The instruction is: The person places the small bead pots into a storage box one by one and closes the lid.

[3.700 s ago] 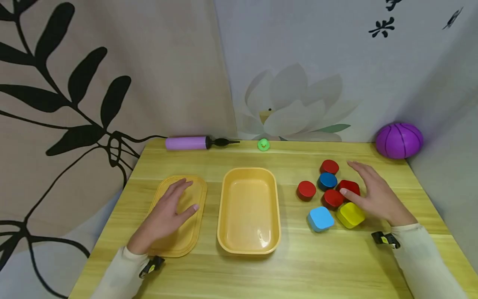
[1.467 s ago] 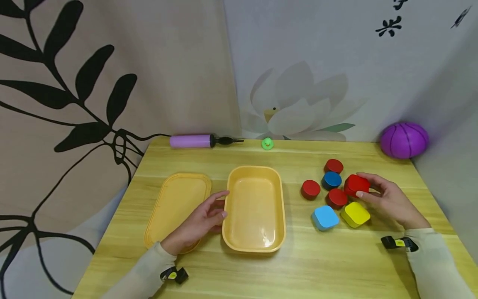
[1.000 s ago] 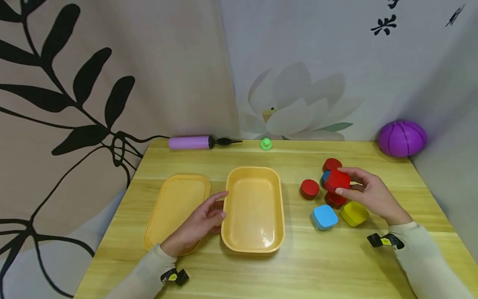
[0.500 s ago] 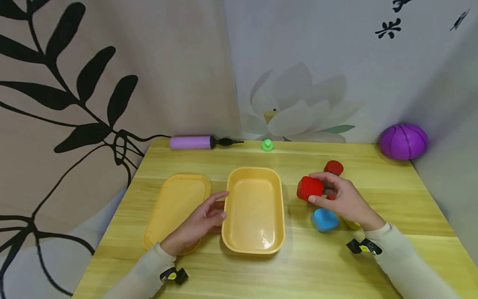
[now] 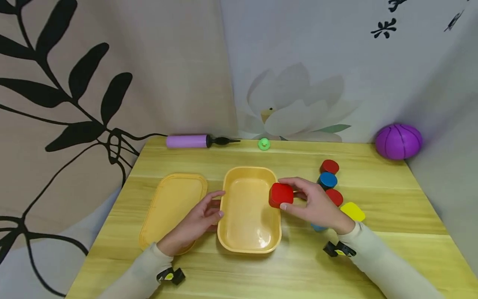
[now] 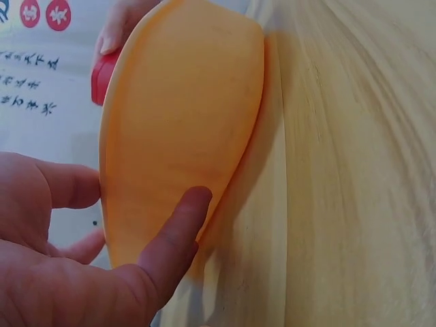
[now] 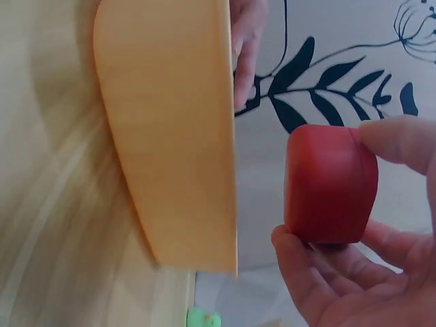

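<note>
My right hand (image 5: 313,203) pinches a red rounded-square block (image 5: 281,195) between thumb and fingers. The block is in the air above the right rim of a shallow yellow box (image 5: 248,232); in the right wrist view a gap shows between the block (image 7: 330,184) and the box wall (image 7: 170,150). At the box's left side, my left hand (image 5: 194,224) rests its fingertips against the rim and outer wall, fingers relaxed. The left wrist view shows the thumb (image 6: 174,245) on that wall. The inside of the box holds nothing visible.
A flat yellow lid (image 5: 175,203) lies left of the box. Right of it are red discs (image 5: 330,166), a blue disc (image 5: 328,180), a yellow block (image 5: 352,211) and a mostly hidden light blue block (image 5: 318,228). Behind: purple pump (image 5: 188,141), green duck (image 5: 264,144), purple ball (image 5: 398,141).
My right hand has picked up the red block from the group and carried it left to the box rim. My left hand has gone from above the lid to the box's left side.
</note>
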`<action>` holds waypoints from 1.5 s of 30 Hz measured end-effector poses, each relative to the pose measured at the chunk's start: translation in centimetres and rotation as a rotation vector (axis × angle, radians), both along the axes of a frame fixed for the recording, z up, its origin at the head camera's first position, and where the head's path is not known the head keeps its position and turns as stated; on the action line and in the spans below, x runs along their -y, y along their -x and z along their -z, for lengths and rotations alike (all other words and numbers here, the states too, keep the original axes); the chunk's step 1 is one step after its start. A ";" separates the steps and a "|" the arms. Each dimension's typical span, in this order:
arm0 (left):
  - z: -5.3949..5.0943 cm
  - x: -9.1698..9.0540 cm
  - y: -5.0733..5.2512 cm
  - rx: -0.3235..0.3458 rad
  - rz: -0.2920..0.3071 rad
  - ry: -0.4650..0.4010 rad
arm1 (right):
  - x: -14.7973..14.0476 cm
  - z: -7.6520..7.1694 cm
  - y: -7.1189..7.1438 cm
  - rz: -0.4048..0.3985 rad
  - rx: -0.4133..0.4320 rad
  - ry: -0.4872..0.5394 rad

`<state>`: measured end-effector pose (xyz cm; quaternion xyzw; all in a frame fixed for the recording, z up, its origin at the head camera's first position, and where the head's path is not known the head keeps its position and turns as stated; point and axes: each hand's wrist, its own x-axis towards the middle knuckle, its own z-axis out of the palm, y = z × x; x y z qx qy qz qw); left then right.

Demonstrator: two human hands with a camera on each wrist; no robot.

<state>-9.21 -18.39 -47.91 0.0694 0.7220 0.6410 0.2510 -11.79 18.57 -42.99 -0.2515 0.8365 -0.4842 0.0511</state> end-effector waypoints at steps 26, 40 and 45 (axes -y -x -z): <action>-0.5 -0.2 0.2 -0.006 0.003 0.013 | 9.1 0.9 -0.9 -0.238 -0.068 -0.253; -0.5 -0.2 -0.1 -0.021 0.018 0.040 | 11.4 2.6 -1.2 -0.320 -0.111 -0.463; -0.4 -0.1 -0.2 -0.019 0.022 0.024 | 11.7 3.0 -1.3 -0.387 -0.138 -0.462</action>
